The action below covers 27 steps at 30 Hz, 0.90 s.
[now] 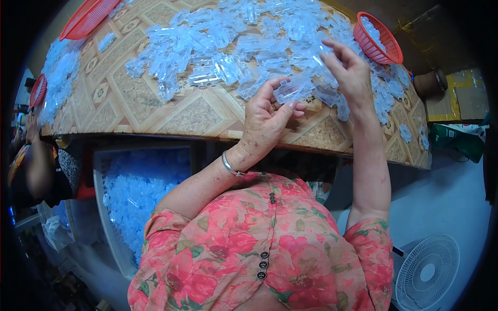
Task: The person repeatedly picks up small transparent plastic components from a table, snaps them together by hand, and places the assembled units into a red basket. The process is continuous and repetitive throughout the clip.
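Observation:
My left hand [270,116] is closed on a small clear plastic piece [294,88], pinched between thumb and fingers above the table's near edge. To its right and a little farther out is my right hand [350,70], raised with thumb and index finger curled toward each other. A blurred, see-through plastic piece [317,52] shows at those fingertips, hard to part from the heap behind. Many similar clear, bluish plastic pieces [210,67] lie in a loose heap across the table [181,114], in front of and around both hands.
A red basket [381,41] with clear pieces stands at the right; another red basket [88,20] is at the far left. Below the table, a white-rimmed bin [104,207] holds many bluish pieces. A white fan [428,272] stands lower right. Another person's arm [39,160] shows at left.

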Motion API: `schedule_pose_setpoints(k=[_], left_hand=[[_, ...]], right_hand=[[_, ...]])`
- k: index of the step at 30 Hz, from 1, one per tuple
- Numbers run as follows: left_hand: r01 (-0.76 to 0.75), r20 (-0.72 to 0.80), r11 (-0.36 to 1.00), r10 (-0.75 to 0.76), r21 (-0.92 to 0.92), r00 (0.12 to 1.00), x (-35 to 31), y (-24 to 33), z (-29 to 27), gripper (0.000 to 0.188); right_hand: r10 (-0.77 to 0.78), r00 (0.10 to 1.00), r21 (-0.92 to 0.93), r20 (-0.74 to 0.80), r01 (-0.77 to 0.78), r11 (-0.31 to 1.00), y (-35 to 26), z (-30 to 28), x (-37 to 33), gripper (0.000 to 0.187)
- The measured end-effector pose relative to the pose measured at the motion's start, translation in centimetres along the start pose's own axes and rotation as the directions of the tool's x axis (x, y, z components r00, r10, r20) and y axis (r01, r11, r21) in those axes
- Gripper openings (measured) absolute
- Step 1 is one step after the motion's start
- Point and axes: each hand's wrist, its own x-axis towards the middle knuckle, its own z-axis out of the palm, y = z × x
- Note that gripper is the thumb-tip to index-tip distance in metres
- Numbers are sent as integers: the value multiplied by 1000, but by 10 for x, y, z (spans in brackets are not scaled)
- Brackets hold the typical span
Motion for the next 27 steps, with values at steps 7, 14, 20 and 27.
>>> schedule_pose_setpoints(k=[7, 14, 20, 27], left_hand=[[19, 24, 1000, -19, 25, 1000, 1, 2, 1, 45], [15, 46, 996, -19, 84, 999, 2, 1, 4, 44], [-12, 48, 995, 7, 99, 999, 2, 1, 5, 45], [-31, 43, 996, 27, 86, 999, 2, 1, 4, 53]], right_hand=[[210, 978, 522, -1, -178, 834, 16, -14, -88, 31], [251, 967, 632, 46, -222, 742, 18, -18, -107, 33], [257, 963, 646, 85, -250, 721, 8, -9, -113, 38], [233, 934, 646, 271, -356, 675, 16, -13, -117, 40]])
